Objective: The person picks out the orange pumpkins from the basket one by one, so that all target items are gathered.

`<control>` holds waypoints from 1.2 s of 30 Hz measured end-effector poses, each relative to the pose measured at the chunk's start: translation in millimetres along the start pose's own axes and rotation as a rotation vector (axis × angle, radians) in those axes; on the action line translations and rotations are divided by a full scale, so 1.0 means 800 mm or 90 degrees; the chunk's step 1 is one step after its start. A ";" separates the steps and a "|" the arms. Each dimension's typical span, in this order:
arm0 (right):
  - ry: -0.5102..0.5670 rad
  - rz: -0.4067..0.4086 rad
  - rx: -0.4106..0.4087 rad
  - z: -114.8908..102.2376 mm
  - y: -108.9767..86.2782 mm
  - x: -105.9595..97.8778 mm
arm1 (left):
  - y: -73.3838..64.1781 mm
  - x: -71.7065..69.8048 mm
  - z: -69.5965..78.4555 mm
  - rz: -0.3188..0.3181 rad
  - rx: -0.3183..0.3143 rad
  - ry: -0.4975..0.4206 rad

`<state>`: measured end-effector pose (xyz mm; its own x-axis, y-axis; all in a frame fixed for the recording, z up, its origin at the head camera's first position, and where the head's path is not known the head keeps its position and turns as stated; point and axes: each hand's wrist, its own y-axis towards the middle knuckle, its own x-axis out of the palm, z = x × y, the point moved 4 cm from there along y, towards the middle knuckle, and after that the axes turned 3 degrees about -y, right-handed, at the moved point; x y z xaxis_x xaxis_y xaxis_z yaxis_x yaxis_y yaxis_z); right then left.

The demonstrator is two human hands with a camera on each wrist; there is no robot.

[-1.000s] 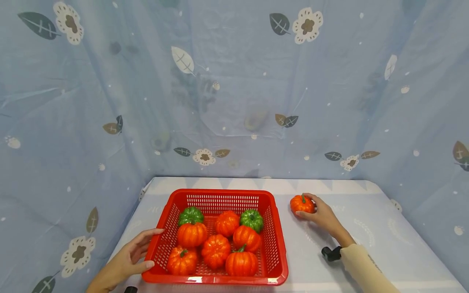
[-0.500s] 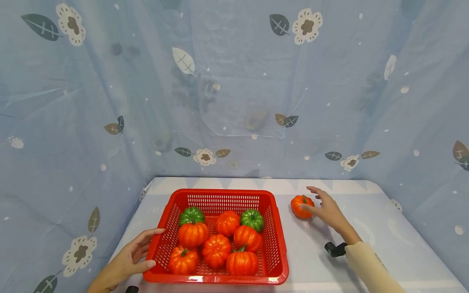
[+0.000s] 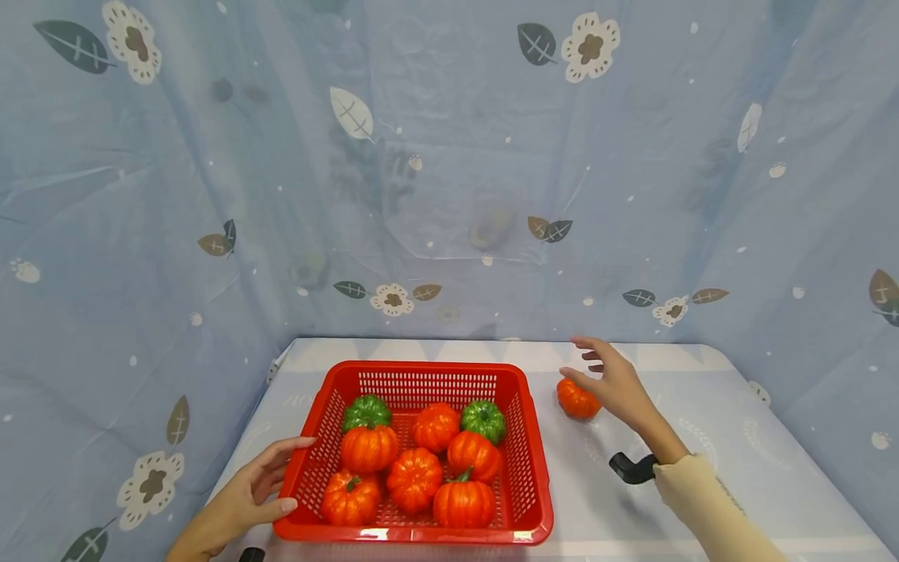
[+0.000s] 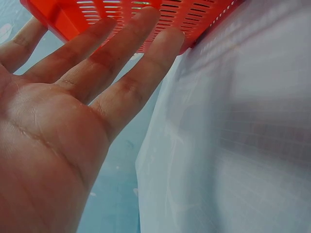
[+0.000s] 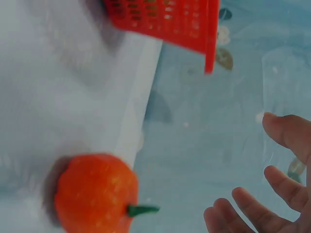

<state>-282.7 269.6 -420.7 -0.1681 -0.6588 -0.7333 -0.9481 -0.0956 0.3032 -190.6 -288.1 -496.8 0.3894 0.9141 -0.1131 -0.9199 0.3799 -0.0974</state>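
Note:
A red plastic basket (image 3: pixel 544 499) with slotted walls holds several orange pumpkins (image 3: pixel 414 481) and two green pumpkins (image 3: pixel 483 422). At its left side is my left hand (image 3: pixel 246 492), fingers fairly straight, fingertips and thumb tip right at the rim. The left wrist view shows the fingers (image 4: pixel 131 92) stretched along the slotted wall (image 4: pixel 165 22). Outside the basket, to its right, one orange pumpkin (image 3: pixel 577 401) with a green stem sits on the table. My right hand (image 3: pixel 614 382) is raised above that pumpkin, fingers spread and holding nothing; the right wrist view shows a gap between the hand (image 5: pixel 272 194) and pumpkin (image 5: pixel 97 194).
A pale patterned cloth covers the table (image 3: pixel 702 437). Blue curtain with flowers and leaves (image 3: pixel 449 195) hangs behind the table and along both sides. A black wrist-worn piece (image 3: pixel 632 468) sticks out beside my right wrist.
My right hand has let go of the orange pumpkin on the table and lifted up from it. The pumpkin stays in place. My left hand and the basket have hardly moved.

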 end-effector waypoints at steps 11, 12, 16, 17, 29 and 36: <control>0.075 -0.050 -0.114 -0.081 0.010 0.036 | -0.004 -0.001 0.004 -0.009 -0.017 -0.014; 0.080 -0.055 -0.125 -0.088 0.011 0.039 | -0.004 -0.001 0.004 -0.009 -0.017 -0.016; 0.086 -0.075 -0.156 -0.109 0.013 0.056 | -0.004 0.000 0.004 -0.012 -0.005 -0.017; 0.087 -0.081 -0.162 -0.114 0.013 0.061 | -0.004 0.000 0.004 -0.014 -0.001 -0.017; 0.131 -0.183 -0.197 -0.177 0.014 0.102 | -0.003 0.001 0.001 -0.023 0.011 -0.028; 0.119 -0.248 -0.232 -0.208 0.013 0.132 | -0.003 0.001 0.002 -0.011 0.007 -0.025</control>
<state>-265.7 74.4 -393.5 0.2575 -0.6412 -0.7229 -0.7702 -0.5880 0.2473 -188.0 -288.5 -495.1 0.4032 0.9122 -0.0722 -0.9136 0.3968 -0.0888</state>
